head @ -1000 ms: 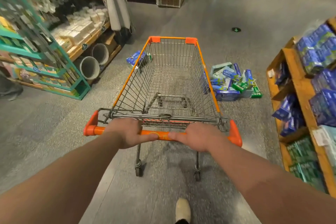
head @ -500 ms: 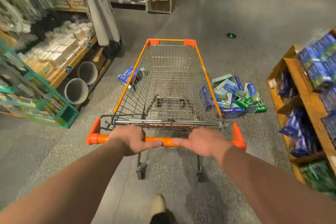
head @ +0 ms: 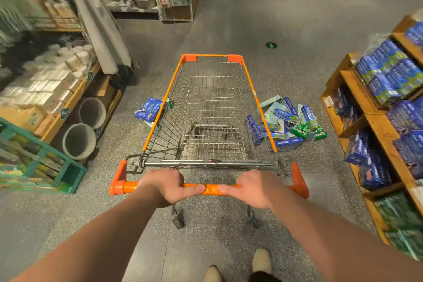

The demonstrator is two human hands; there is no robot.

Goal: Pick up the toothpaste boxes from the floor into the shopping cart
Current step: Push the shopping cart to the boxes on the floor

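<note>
Toothpaste boxes [head: 288, 121] lie heaped on the floor just right of the empty cart [head: 211, 107], whose handle both left hand [head: 168, 186] and right hand [head: 253, 188] grasp; rolling on could crush strays.

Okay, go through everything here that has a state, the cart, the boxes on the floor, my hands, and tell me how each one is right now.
shopping cart, upright on its wheels, basket empty
left hand, grips the orange handle
right hand, grips the orange handle
toothpaste boxes right of the cart, jumbled heap on the floor, not yet picked up
blue boxes left of the cart, lying on the floor, not yet picked up
</note>
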